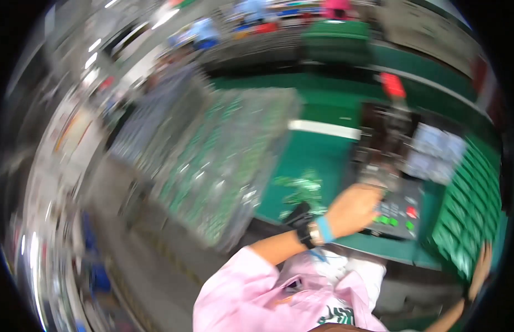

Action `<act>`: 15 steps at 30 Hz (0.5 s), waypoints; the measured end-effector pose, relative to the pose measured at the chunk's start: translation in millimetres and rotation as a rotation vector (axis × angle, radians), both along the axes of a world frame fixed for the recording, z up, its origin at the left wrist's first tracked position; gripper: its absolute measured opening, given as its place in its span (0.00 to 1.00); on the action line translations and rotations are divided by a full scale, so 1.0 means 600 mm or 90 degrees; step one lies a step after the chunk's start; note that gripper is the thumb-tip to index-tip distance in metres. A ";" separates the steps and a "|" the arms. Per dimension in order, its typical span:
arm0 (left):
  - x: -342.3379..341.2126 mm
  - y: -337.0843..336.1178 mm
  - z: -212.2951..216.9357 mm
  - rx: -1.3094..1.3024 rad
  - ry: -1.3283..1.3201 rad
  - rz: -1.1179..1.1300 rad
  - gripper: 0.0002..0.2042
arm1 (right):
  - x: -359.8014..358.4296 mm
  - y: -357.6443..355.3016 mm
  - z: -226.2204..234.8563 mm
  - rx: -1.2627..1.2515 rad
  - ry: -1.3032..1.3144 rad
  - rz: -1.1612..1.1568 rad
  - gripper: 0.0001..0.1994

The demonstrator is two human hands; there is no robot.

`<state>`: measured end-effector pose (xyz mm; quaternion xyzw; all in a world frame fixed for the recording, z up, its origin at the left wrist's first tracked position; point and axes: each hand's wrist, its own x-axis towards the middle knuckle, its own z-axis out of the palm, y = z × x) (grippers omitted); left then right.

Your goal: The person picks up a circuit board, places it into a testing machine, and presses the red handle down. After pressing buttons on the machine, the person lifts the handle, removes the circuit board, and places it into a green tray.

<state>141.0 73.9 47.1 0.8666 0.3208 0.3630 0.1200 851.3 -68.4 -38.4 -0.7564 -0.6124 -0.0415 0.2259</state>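
The picture is smeared by motion. My left hand (354, 209) reaches out from a pink sleeve, with a watch and a blue wrist strap (325, 228) on the wrist. It lies against the left edge of a grey control box (398, 216) with green and red buttons; its fingers are hidden. My right hand (480, 266) shows at the lower right rim, laid against a stack of green trays (467, 210). A few small green circuit boards (301, 191) lie on the green table (323, 155) just left of my left hand.
A tall wire rack (224, 166) full of green boards stands to the left. Behind the control box is a dark machine (385, 138) with a red part (392, 86) on top, and pale sheets (437, 152) lie beside it. More green trays (335, 41) sit at the back.
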 end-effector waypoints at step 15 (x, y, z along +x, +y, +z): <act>0.002 0.011 0.198 0.228 -0.045 0.127 0.33 | -0.432 0.022 0.177 0.167 -0.028 -0.028 0.13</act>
